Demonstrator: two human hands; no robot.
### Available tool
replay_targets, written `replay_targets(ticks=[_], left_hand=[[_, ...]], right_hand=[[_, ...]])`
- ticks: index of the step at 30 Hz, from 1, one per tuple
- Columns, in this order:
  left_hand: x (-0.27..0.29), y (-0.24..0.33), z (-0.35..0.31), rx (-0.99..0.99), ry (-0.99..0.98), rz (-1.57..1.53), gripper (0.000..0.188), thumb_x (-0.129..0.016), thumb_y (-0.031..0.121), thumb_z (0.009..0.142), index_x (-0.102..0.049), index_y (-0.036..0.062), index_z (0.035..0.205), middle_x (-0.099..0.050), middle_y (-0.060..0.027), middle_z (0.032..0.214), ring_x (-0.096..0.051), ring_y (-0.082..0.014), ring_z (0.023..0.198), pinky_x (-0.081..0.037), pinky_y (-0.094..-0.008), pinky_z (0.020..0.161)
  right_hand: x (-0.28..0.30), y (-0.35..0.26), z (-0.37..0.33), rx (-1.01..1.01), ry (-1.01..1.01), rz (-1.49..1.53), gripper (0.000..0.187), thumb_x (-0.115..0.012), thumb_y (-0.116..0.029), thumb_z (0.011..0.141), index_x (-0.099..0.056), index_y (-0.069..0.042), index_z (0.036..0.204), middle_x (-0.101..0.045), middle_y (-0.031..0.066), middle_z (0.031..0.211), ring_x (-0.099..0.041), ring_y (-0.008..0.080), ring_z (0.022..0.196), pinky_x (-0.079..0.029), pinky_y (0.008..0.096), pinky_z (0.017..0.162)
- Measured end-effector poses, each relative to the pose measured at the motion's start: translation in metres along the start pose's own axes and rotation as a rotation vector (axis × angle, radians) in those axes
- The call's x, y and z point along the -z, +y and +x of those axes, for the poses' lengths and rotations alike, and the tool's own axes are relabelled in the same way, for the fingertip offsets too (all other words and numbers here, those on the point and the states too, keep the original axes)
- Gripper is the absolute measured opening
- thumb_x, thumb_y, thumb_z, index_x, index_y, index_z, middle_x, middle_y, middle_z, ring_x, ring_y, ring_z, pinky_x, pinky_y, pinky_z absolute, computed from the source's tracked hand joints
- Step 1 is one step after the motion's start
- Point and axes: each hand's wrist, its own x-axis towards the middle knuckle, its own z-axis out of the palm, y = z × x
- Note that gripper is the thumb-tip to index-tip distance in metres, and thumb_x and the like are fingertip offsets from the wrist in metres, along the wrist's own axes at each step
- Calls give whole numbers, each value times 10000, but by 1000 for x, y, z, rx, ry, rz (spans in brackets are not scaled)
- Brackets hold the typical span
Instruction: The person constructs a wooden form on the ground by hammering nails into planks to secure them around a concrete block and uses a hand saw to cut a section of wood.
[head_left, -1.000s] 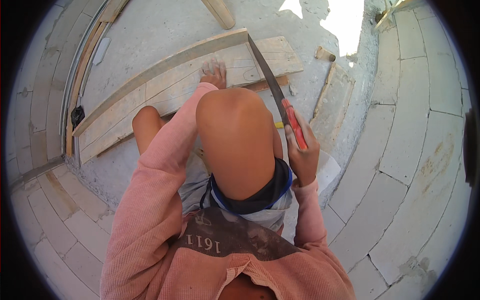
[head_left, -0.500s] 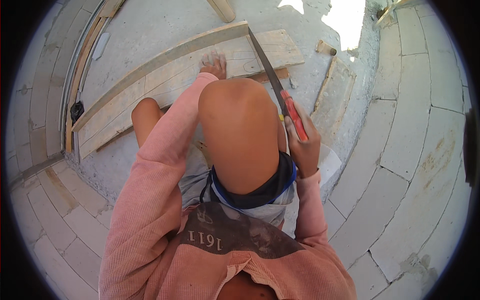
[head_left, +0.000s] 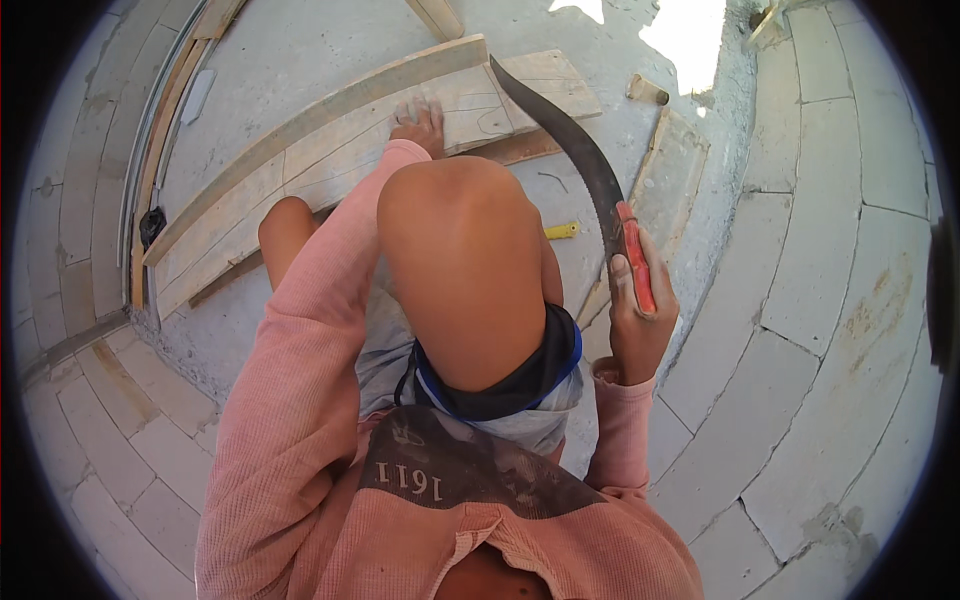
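My left hand (head_left: 418,125) lies with spread fingers on a wide wooden board (head_left: 340,143) marked with dark lines. Along the board's far side a narrower plank (head_left: 320,108) stands on edge. My right hand (head_left: 642,315) is wrapped around the red handle of a handsaw (head_left: 572,135), to the right of my raised knee. Its dark blade looks curved and reaches up and left, the tip beside the right end of the narrow plank. Whether the tip touches the wood I cannot tell.
A yellow object (head_left: 562,231) lies right of my knee, partly hidden. Farther right are a dusty wooden piece (head_left: 675,175) and a short cylinder (head_left: 648,91). Pale block walls (head_left: 810,230) stand on both sides. A post (head_left: 436,18) shows at the far edge.
My right hand has moved right and slightly nearer with the handsaw, whose blade now shows its broad side. My left hand has shifted slightly left on the board. The yellow object shows more.
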Motion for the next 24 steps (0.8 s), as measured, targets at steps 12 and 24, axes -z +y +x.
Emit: replay_targets(ticks=[12, 24], left_hand=[[82, 2, -23, 20, -317, -219, 1093, -503, 786, 901, -218, 13, 1619, -221, -287, 1662, -270, -500, 1512, -258, -606, 1216], [59, 7, -10, 387, 206, -591, 537, -605, 531, 970, -540, 290, 1445, -517, -135, 1464, -466, -354, 1391, -410, -565, 1099]], right_hand=[[-7, 26, -52, -193, -83, 191, 396, -704, -144, 984, -643, 11, 1342, -729, 203, 1199, -727, 247, 1086, -553, 352, 920], [-9, 27, -50, -124, -69, 179, 385, -689, -113, 982, -639, 6, 1344, -720, 203, 1224, -732, 270, 1089, -564, 362, 903]])
